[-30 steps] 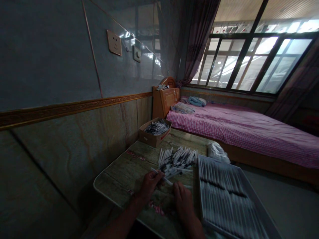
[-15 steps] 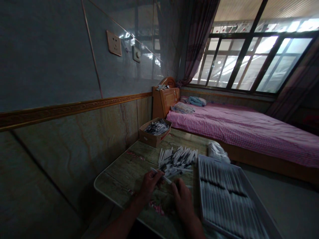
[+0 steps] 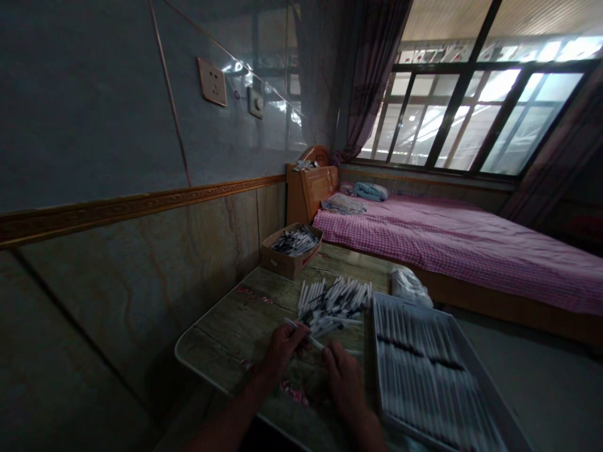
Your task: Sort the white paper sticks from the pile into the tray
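A thin white pen (image 3: 315, 343) slants between my two hands over the table (image 3: 221, 339). My left hand (image 3: 284, 346) is closed around its upper left part, with the tip showing past the fingers. The fingers of my right hand (image 3: 342, 370) pinch its lower right end. Just beyond the hands lies a loose pile of white and dark pens (image 3: 336, 301). To the right of my right hand, a shallow grey tray (image 3: 377, 376) holds rows of similar pens.
A cardboard box (image 3: 281, 262) full of pens stands at the table's back corner by the wall. A clear plastic bag (image 3: 409, 285) lies behind the tray. Beyond the table is a bed (image 3: 424, 229) with a pink checked cover.
The view has shifted very slightly. Both hands keep their hold on the pen, and my right hand sits a touch lower.
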The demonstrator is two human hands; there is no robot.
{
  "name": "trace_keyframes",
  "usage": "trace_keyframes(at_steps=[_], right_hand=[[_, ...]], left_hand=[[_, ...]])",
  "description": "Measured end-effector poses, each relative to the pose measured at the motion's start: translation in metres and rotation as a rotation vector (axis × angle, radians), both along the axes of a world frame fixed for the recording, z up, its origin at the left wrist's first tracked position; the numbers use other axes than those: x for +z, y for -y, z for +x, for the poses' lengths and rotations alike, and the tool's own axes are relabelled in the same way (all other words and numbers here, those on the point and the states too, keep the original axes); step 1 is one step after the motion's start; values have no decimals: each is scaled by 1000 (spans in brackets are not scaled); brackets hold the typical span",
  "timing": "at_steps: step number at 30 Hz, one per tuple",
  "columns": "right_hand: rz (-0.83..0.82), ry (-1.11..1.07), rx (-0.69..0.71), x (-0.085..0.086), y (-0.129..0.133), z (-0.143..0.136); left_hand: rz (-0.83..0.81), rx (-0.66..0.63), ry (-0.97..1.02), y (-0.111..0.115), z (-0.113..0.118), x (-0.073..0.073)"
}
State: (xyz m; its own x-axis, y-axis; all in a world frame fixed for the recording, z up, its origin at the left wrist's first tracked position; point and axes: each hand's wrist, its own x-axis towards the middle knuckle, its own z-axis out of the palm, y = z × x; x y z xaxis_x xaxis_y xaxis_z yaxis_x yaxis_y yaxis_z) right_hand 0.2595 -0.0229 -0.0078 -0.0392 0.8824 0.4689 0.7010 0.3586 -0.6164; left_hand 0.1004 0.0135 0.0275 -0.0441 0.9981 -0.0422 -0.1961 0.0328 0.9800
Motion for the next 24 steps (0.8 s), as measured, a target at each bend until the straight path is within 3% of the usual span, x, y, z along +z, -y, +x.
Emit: trace_keyframes(at_steps=[5,10,14,17,21,24], right_hand=[[137,66,119,-7,1,10],[-181,-167,109,12,1,1],[-173,-291,146,18,-2,-3],[-150,-390,38,16,-4,0],[-109,-523,-110,18,-7,4],[-109,-558,-132,19,-10,3]], left_hand=[[24,-63,-29,-2,-2,-8],[52,-51,-20,-3,-3,-11],[77,-54,-96,0,-1,-10],[132,-19,-164,0,-4,-10],[228,93,-468,-3,-9,-7],[275,69,-817,-6,-8,2]])
